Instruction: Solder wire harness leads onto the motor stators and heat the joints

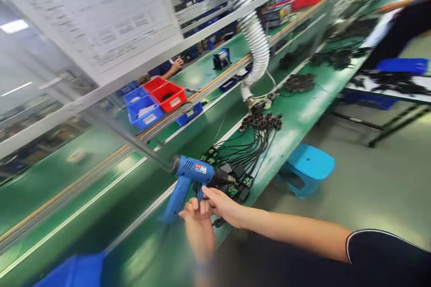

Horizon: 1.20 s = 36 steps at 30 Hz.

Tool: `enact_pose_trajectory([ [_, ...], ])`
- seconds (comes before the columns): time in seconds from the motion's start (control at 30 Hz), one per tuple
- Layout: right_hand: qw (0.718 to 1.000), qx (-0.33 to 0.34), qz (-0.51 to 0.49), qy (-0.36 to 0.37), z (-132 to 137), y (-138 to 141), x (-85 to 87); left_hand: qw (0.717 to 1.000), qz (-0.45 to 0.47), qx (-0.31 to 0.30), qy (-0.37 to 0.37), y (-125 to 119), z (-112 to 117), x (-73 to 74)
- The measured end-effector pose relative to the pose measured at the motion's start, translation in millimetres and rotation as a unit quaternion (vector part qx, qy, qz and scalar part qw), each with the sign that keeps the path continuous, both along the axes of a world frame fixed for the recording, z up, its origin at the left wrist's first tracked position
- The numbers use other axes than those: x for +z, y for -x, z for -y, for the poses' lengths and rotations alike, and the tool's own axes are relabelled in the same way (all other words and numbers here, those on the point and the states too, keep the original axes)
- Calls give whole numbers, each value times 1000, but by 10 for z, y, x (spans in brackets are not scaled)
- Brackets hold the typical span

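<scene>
Over the green desk (296, 125), your left hand (197, 228) curled just beside the grip of a blue heat gun (191, 172), and your right hand (224, 206) reached across, its fingertips (206, 192) near the left's (whether either hand grasped anything, you cannot tell from this view). The gun's black nozzle (224, 178) sat above small green circuit boards (232, 189) on black cables (242, 157).

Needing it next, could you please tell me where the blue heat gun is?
In the head view, the blue plastic heat gun sits left of centre, beside green circuit boards, above the left hand and right hand.
</scene>
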State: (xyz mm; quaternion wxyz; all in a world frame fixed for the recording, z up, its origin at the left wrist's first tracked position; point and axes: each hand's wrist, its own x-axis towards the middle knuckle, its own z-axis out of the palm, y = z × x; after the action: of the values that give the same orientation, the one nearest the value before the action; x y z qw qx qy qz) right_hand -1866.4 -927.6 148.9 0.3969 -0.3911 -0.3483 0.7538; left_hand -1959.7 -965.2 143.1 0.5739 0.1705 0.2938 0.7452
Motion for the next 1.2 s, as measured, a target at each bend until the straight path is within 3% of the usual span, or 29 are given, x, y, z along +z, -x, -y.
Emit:
enact_pose_trajectory([
  [0.1, 994, -79, -76, -22, -95, -77, 113, 996, 46, -79, -10, -234, -137, 110],
  [0.17, 988, -118, -90, -35, -177, -158, 149, 993, 14, -113, 8, -386, -166, 127],
  [0.23, 983, -141, -92, -73, -282, -280, 161, 983, -120, -135, 35, -482, -131, 112],
  [0.33, 968, -170, -112, -148, -480, -498, 158, 929, -337, -143, 60, -418, -16, 108],
  [0.4, 963, -170, -129, -165, -625, -624, 154, 888, -444, -106, 54, -242, -4, 179],
  [0.43, 963, -161, -138, -169, -696, -673, 153, 848, -525, -61, 39, -140, -39, 243],
  [0.53, 966, -98, -161, -177, -884, -765, 169, 670, -736, 95, 8, 65, -277, 512],
  [0.57, 967, -69, -166, -180, -939, -785, 185, 629, -772, 96, 16, 73, -373, 606],
  [0.63, 967, -3, -173, -186, -1048, -822, 243, 589, -803, 78, 43, 3, -547, 765],
  [0.77, 956, 118, -185, -195, -1328, -861, 411, 600, -785, 46, 148, -228, -830, 896],
  [0.87, 953, 162, -148, -208, -1535, -742, 464, 610, -755, 80, 227, -254, -991, 816],
  [0.93, 954, 180, -115, -209, -1597, -587, 421, 589, -746, 144, 277, -209, -1016, 684],
  [1.0, 954, 199, -98, -201, -1574, -441, 307, 572, -731, 187, 322, -149, -936, 509],
  [1.07, 949, 228, -83, -199, -1490, -383, 114, 577, -706, 200, 359, -79, -740, 325],
  [1.13, 931, 295, -70, -205, -1403, -449, -174, 591, -667, 219, 398, 25, -447, 177],
  [1.2, 892, 407, -14, -198, -1372, -610, -551, 591, -629, 258, 434, 199, -110, 111],
])
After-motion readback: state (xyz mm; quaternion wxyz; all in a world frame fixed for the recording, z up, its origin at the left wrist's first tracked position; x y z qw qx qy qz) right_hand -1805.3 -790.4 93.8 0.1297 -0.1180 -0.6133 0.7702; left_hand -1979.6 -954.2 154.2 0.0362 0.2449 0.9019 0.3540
